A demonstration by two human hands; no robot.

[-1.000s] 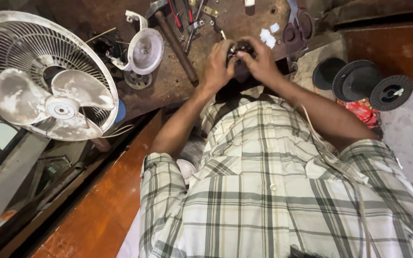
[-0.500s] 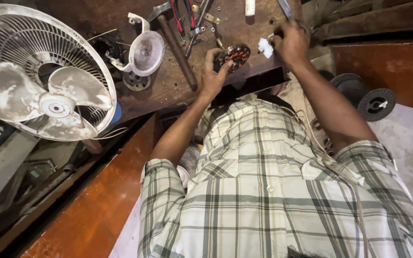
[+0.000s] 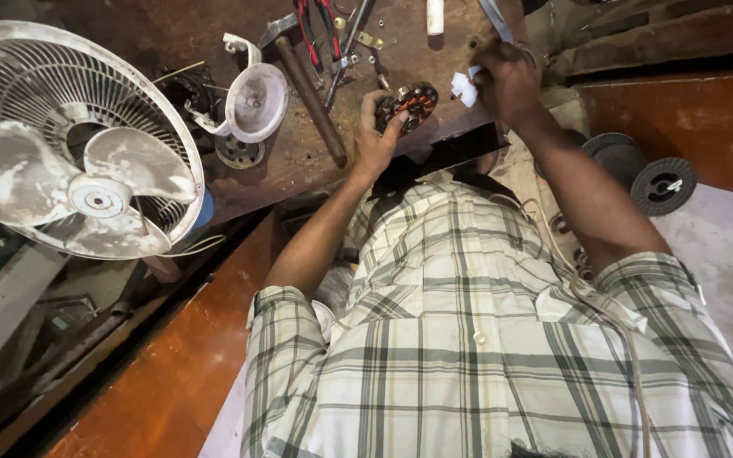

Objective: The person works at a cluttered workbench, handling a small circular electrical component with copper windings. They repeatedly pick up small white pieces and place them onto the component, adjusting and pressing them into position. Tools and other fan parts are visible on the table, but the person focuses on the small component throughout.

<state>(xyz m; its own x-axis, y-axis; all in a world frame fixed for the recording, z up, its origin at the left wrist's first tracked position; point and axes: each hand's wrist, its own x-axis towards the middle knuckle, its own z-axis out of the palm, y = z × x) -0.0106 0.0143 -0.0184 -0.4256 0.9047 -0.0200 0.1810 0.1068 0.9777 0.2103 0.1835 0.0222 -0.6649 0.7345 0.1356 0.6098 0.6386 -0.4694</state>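
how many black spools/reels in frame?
2, both on the floor at right, past the right forearm: one black spool face-on, another black reel just left of it, partly cut off by the arm. More may be hidden behind the arm.

Both bare forearms are extended forward from the short sleeves of a checked shirt; the left hand [image 3: 377,136] is curled, with its fingers closed around a small round part and the thumb pressed against its near side; the right hand [image 3: 506,83] is raised further forward, with its fingers bunched together; the two hands are held apart.
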